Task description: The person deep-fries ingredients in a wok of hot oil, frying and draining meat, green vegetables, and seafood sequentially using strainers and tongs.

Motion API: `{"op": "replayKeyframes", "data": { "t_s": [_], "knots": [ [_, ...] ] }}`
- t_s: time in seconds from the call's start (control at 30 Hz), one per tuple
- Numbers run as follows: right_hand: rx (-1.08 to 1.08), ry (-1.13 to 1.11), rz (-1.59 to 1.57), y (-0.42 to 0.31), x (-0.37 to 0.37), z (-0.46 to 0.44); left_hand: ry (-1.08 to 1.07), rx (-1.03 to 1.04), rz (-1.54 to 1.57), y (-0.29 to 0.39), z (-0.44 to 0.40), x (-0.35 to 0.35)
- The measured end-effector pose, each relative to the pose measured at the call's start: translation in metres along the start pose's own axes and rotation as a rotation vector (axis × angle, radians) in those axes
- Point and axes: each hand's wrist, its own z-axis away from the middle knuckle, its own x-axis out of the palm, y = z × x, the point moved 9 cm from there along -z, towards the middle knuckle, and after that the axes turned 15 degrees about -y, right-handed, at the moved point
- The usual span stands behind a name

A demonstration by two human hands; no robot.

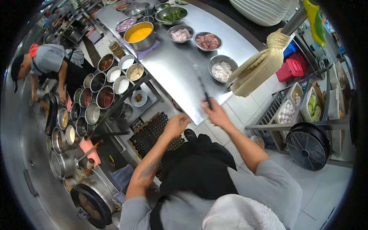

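Observation:
My right hand [217, 114] is closed around the dark handle of a long thin knife [207, 99], whose blade is smeared by motion and points away over the steel table [172, 74]. My left hand [177, 125] hovers just off the table's near edge, fingers curled together, with nothing visible in them. Farther up the table, a metal bowl of pale white meat [222, 71] is the closest bowl to my right hand. Behind it are a bowl of pink chopped meat [208, 41] and a bowl of pale pink pieces [181, 35].
A pot of yellow liquid [139, 35] and a bowl of green vegetables [171, 15] stand farther back. A pale cloth [262, 63] hangs at right, above a floor fan [308, 147] and egg bin [286, 112]. Several metal pots [92, 112] line the left, where a co-worker [49, 63] stands.

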Motion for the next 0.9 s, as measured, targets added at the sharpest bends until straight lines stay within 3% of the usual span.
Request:
{"op": "replayKeyframes", "data": {
  "t_s": [0.03, 0.07, 0.1, 0.2, 0.33, 0.4, 0.43, 0.5, 0.57, 0.67, 0.77, 0.9],
  "knots": [
    [-0.020, 0.095, 0.100, 0.002, -0.029, 0.013, -0.075, 0.033, 0.145, -0.003, -0.051, 0.018],
    [-0.031, 0.194, 0.200, 0.004, -0.057, 0.027, -0.124, 0.013, 0.527, -0.010, -0.098, 0.041],
    [-0.027, 0.259, 0.255, 0.002, -0.076, 0.039, -0.056, 0.047, 0.650, -0.003, -0.141, 0.049],
    [0.076, 0.239, 0.219, -0.002, -0.098, 0.057, -0.060, -0.172, 1.211, 0.023, -0.213, 0.076],
    [0.022, 0.190, 0.176, -0.020, -0.094, 0.050, 0.047, 0.006, 1.229, 0.032, -0.232, 0.065],
    [0.054, 0.042, -0.187, -0.020, -0.070, 0.034, 0.074, -0.051, 1.183, -0.005, -0.215, 0.061],
    [0.042, 0.015, -0.180, -0.026, -0.061, 0.026, 0.100, -0.094, 1.151, -0.024, -0.200, 0.057],
    [-0.148, 0.010, 0.001, -0.056, -0.038, 0.003, 0.182, -0.167, 1.235, -0.040, -0.132, 0.035],
    [-0.171, -0.071, 0.079, -0.068, 0.001, -0.024, 0.249, -0.277, 1.254, -0.078, -0.055, 0.013],
    [-0.203, -0.267, 0.197, -0.098, 0.078, -0.063, 0.474, -0.228, 1.272, -0.147, 0.067, -0.026],
    [-0.361, -0.473, 0.364, -0.146, 0.180, -0.090, 0.833, -0.287, 1.105, -0.213, 0.221, -0.070],
    [-0.624, -0.709, 0.710, -0.279, 0.342, -0.049, 1.388, -0.254, 0.921, -0.238, 0.441, -0.113]
  ]
}}
